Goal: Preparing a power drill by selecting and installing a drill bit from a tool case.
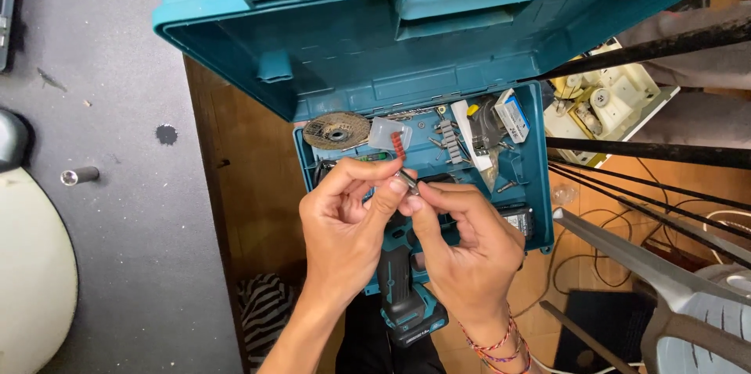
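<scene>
The left hand [344, 225] and the right hand [461, 249] meet fingertip to fingertip over the open teal plastic tool case [426, 147], both pinched narrow on a small silvery metal bit [407, 182]. Turning such a small piece probably goes best held low above the case, so a slip drops it inside. The teal-and-black cordless drill [403, 296] lies mostly hidden under the wrists. The bit's tip shape is too small to tell; the grey grinding disc [336, 131] is partly covered.

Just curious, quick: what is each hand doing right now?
Left hand: fingers pinched on a small metal bit.
Right hand: fingertips pinched on the same bit.
</scene>
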